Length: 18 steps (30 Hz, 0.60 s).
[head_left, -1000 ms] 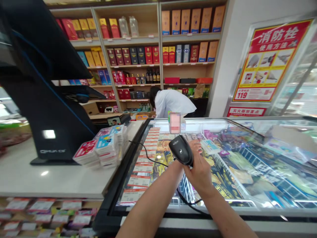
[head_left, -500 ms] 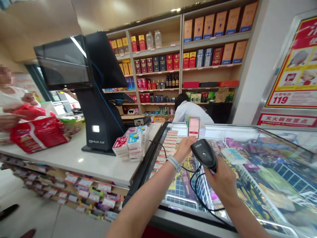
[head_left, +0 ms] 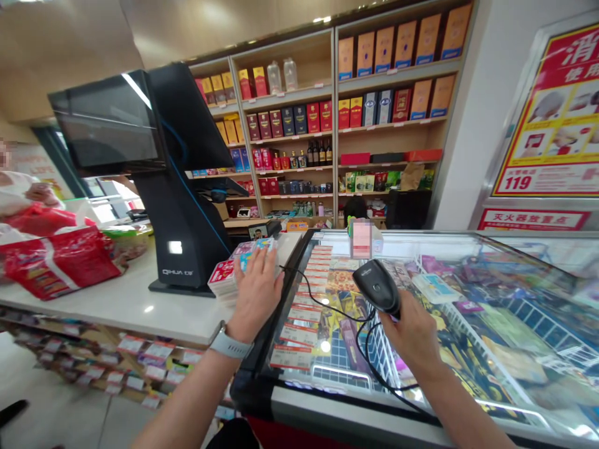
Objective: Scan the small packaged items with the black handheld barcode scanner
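Observation:
My left hand [head_left: 256,288], with a pale watch strap [head_left: 231,342] at the wrist, lies over the stacked small packs [head_left: 222,276] on the white counter. Its fingers are stretched out and spread, and the palm's underside is hidden. On the right, my right hand [head_left: 414,333] is wrapped round the handle of a black barcode scanner [head_left: 377,286] above the glass-topped freezer. The scanner's black cable [head_left: 369,358] loops down over the glass. Just beyond the scanner stands a phone [head_left: 361,239] with a blurred screen.
A black two-screen till [head_left: 175,206] stands on the counter [head_left: 159,312]. At the far left, a person [head_left: 19,193] is behind a red package [head_left: 60,259]. The freezer [head_left: 327,405] fills the right side. Another person's dark hair [head_left: 355,209] shows behind it, before the shelves [head_left: 290,138].
My left hand has moved left from beside the phone to the stacked packs and spread its fingers. The person behind the freezer has sunk lower. The view has shifted slightly.

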Motion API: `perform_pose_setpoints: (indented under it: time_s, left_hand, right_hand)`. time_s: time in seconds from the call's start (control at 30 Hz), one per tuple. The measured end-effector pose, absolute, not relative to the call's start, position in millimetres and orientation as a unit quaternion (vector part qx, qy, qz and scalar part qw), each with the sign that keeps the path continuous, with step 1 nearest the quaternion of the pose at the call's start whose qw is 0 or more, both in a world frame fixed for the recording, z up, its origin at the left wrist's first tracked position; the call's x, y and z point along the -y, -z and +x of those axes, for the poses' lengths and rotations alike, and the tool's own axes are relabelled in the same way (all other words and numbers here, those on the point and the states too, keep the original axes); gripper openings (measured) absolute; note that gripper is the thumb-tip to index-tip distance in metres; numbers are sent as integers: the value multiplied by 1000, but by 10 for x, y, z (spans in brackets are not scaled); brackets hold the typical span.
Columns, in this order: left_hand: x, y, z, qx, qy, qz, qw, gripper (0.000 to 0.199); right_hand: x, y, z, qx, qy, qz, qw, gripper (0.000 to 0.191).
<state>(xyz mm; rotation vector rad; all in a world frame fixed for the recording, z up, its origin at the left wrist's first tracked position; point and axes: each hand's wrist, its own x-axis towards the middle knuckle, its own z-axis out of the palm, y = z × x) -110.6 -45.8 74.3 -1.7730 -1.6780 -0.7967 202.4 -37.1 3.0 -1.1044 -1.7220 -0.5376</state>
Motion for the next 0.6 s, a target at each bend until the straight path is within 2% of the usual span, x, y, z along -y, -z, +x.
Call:
perform_pose_setpoints:
  time_s: [0.13,0.6]
  left_hand:
    - [467,-733,-1397,684,262,-613,296,58]
    - [476,-661,-1584,682,197,-645,284,46]
  right_hand:
    - [383,-45,2016,710,215,-463,485,23]
    - [388,-43,2011,709,215,-468,482,23]
